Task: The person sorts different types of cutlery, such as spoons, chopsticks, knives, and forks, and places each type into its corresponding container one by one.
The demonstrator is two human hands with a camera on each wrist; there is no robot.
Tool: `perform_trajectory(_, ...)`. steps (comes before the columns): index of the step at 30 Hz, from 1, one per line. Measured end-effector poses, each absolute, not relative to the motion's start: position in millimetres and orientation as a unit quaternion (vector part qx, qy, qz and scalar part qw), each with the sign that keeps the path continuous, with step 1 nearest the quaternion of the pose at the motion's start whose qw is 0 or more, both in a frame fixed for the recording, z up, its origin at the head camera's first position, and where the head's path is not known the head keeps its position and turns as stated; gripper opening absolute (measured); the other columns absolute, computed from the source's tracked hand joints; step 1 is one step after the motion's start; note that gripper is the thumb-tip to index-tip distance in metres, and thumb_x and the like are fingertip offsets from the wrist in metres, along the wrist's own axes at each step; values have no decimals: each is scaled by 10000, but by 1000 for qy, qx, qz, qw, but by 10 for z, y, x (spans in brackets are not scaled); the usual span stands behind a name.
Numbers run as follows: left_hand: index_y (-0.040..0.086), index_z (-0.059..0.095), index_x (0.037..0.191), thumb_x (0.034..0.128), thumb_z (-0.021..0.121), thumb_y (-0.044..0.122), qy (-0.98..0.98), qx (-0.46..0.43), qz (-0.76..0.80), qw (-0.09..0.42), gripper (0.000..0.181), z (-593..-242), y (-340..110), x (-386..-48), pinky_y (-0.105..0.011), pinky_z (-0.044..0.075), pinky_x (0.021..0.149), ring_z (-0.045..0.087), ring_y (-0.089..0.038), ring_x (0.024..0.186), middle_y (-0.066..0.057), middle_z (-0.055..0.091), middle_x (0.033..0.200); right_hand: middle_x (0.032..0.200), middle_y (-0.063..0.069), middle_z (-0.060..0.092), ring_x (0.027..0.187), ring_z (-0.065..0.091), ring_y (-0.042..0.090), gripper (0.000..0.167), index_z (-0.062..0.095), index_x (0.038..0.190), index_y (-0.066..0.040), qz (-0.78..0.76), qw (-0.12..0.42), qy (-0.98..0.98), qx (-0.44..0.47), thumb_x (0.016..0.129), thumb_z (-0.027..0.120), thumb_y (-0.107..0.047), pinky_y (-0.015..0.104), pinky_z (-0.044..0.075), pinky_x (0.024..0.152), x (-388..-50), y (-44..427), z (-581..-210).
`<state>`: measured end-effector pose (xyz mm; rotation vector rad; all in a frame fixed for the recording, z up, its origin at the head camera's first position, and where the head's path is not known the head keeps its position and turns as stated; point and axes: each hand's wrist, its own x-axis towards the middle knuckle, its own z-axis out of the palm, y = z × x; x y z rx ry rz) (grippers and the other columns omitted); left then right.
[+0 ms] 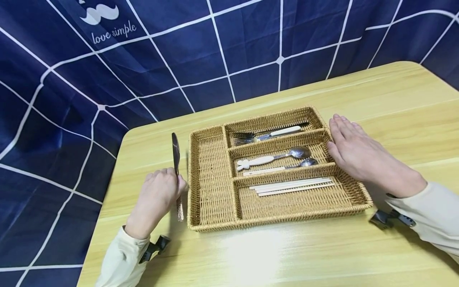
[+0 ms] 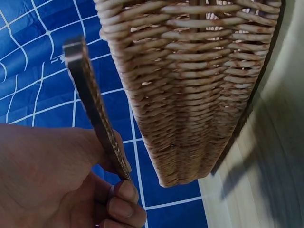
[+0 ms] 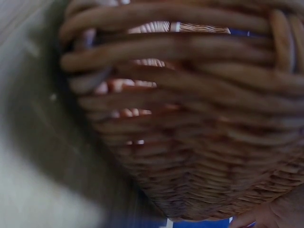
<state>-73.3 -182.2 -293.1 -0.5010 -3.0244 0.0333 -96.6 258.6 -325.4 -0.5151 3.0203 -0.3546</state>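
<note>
My left hand [image 1: 155, 197] grips a table knife [image 1: 176, 149] by its patterned handle, just left of the wicker cutlery tray [image 1: 211, 228]. The blade points away toward the back of the table. In the left wrist view, the thumb and fingers close round the knife handle [image 2: 90, 90], beside the tray's woven wall [image 2: 185, 104]. At the tray's right rim, my right hand [image 1: 362, 155] rests with fairly straight fingers. The right wrist view is mostly filled by the weave [image 3: 190, 109], with part of the hand [image 3: 275, 213] at the lower corner.
Forks [image 1: 244, 137] and a white-handled utensil [image 1: 285, 131] lie in the tray's back compartment. Two spoons [image 1: 300, 152] occupy the middle one, and several chopsticks [image 1: 294, 186] the front one. A wooden table [image 1: 305, 247] bears the tray; blue checked cloth [image 1: 251, 48] hangs behind.
</note>
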Motion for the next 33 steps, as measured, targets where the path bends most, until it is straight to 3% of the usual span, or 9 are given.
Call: perform_trajectory(33,49,447,680,919,473,138,-986,-167,14,28,257,-2952,-1638,-742,-416,482,654,464,-260,589,-70,432,613,1527,364,2,1413,40,504,624,46,1461,169,-118,24,978,-168,1045,272,-237,550,14,1165,-979,2591,-3260)
